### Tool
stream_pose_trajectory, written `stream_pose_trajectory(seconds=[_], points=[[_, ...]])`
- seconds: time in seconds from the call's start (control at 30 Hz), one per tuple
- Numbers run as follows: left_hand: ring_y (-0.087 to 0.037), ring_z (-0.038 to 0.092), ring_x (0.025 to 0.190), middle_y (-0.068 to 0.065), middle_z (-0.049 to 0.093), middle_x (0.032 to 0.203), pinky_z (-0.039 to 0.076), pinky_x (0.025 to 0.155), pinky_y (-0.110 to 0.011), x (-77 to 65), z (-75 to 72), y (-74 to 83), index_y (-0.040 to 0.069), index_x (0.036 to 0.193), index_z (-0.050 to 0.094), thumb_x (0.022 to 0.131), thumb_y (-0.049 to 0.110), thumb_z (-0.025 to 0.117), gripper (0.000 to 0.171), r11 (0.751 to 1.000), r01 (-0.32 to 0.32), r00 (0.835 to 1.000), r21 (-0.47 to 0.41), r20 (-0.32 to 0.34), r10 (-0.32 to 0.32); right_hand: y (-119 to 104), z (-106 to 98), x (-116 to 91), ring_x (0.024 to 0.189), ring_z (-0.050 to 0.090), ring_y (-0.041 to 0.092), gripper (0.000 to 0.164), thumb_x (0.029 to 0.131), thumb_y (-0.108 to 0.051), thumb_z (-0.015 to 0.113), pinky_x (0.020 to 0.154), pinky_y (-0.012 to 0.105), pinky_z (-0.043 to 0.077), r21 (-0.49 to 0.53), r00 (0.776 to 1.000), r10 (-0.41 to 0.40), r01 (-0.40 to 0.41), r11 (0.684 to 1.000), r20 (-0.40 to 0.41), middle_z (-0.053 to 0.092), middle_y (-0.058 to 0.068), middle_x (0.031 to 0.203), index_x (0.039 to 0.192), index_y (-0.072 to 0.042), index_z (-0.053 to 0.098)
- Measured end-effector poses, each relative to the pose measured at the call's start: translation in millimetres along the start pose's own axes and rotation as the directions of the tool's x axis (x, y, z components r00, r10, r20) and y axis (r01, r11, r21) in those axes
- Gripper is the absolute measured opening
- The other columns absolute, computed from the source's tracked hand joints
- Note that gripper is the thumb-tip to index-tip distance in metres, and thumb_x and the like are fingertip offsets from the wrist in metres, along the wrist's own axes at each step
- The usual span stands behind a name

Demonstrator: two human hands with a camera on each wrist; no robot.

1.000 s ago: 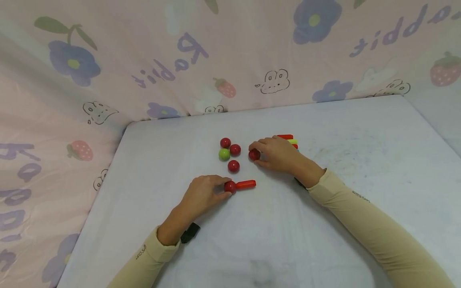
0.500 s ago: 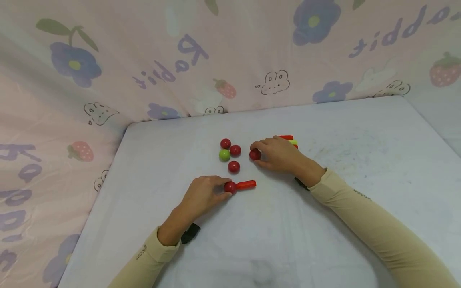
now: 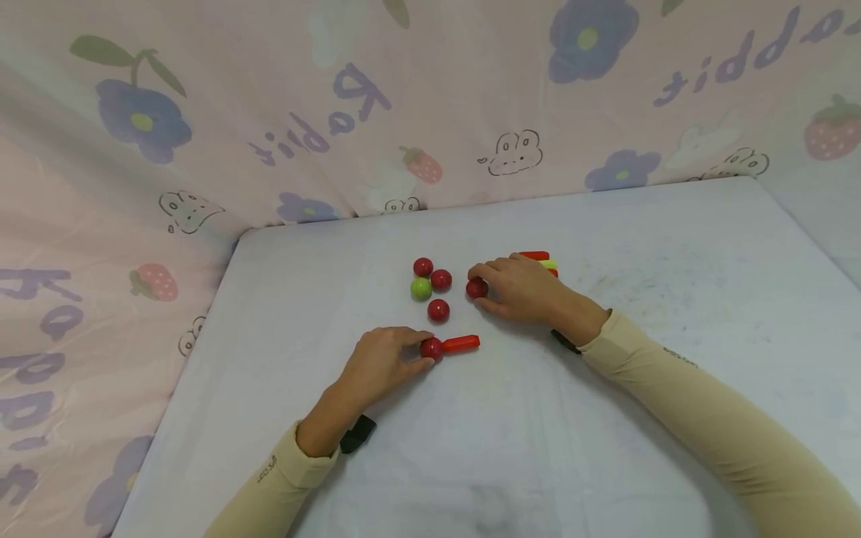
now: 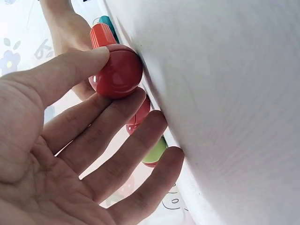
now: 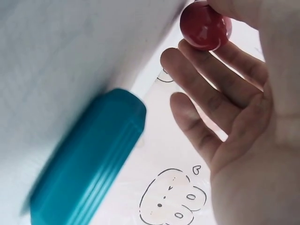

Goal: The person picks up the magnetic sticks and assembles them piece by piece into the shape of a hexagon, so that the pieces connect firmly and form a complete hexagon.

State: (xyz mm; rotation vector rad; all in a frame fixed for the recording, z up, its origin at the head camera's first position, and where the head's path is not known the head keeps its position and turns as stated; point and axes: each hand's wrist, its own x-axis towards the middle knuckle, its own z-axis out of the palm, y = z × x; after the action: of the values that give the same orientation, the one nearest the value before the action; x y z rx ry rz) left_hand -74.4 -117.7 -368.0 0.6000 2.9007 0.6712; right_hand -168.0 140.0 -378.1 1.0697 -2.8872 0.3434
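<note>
My left hand [image 3: 377, 368] pinches a glossy red ball [image 3: 431, 350] between thumb and fingertips on the table. A short red stick [image 3: 462, 344] lies against that ball, pointing right; in the left wrist view this grooved stick [image 4: 102, 35] looks orange. Further back, my right hand [image 3: 521, 290] holds another red ball [image 3: 477, 288] by thumb and fingers. The right wrist view has that ball [image 5: 204, 26] at the top, with the other fingers spread below it. Near the right hand lies a thick teal stick [image 5: 89, 159], mostly hidden from the head view.
Left of the right hand sit a green ball [image 3: 421, 288] and three red balls, the nearest red ball [image 3: 439, 310] slightly apart. Behind the right hand, a red stick [image 3: 534, 255] and a yellow-green stick [image 3: 549, 264] stick out. A patterned curtain [image 3: 444, 97] borders the white table [image 3: 303, 284].
</note>
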Motion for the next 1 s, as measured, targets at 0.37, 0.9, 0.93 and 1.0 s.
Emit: stream_pose_trajectory(seconds=[0.37, 0.9, 0.93, 1.0], points=[[-0.019, 0.07, 0.104, -0.002, 0.076, 0.11, 0.057, 0.09, -0.038, 1.3, -0.8, -0.1, 0.016, 0.118, 0.075, 0.082, 0.022, 0.083, 0.037, 1.0, 0.002, 1.0, 0.006, 0.008, -0.002, 1, -2, -6, 0.099, 0.069, 0.022, 0.043, 0.09, -0.032, 0.071, 0.092, 0.041, 0.052, -0.006, 1.0, -0.019, 0.019, 1.0, -0.002, 0.074, 0.005, 0.111, 0.126, -0.011, 0.061], [-0.019, 0.069, 0.102, -0.001, 0.076, 0.11, 0.057, 0.09, -0.037, 0.7, -0.1, -0.1, 0.017, 0.119, 0.075, 0.082, 0.023, 0.082, 0.038, 1.0, 0.011, 1.0, 0.011, 0.006, -0.012, 2, -3, -16, 0.103, 0.069, 0.023, 0.046, 0.092, -0.033, 0.07, 0.101, 0.047, 0.05, 0.028, 1.0, -0.009, 0.009, 1.0, -0.006, 0.072, 0.005, 0.117, 0.131, -0.012, 0.059], [-0.019, 0.069, 0.102, -0.001, 0.076, 0.11, 0.057, 0.09, -0.037, 0.7, 0.2, -0.1, 0.017, 0.118, 0.075, 0.082, 0.023, 0.083, 0.038, 1.0, 0.01, 1.0, 0.01, 0.005, -0.01, 2, -3, -17, 0.102, 0.069, 0.023, 0.046, 0.092, -0.033, 0.07, 0.101, 0.047, 0.05, 0.029, 1.0, -0.007, 0.007, 1.0, -0.009, 0.072, 0.005, 0.116, 0.131, -0.012, 0.059], [-0.018, 0.069, 0.102, -0.001, 0.076, 0.11, 0.057, 0.09, -0.037, 1.2, 1.3, -0.2, 0.017, 0.118, 0.075, 0.082, 0.023, 0.083, 0.037, 1.0, -0.001, 1.0, 0.006, 0.001, 0.001, 3, -2, -18, 0.099, 0.068, 0.022, 0.045, 0.092, -0.033, 0.07, 0.1, 0.046, 0.051, 0.028, 1.0, -0.003, 0.003, 1.0, -0.016, 0.072, 0.005, 0.113, 0.13, -0.012, 0.06]])
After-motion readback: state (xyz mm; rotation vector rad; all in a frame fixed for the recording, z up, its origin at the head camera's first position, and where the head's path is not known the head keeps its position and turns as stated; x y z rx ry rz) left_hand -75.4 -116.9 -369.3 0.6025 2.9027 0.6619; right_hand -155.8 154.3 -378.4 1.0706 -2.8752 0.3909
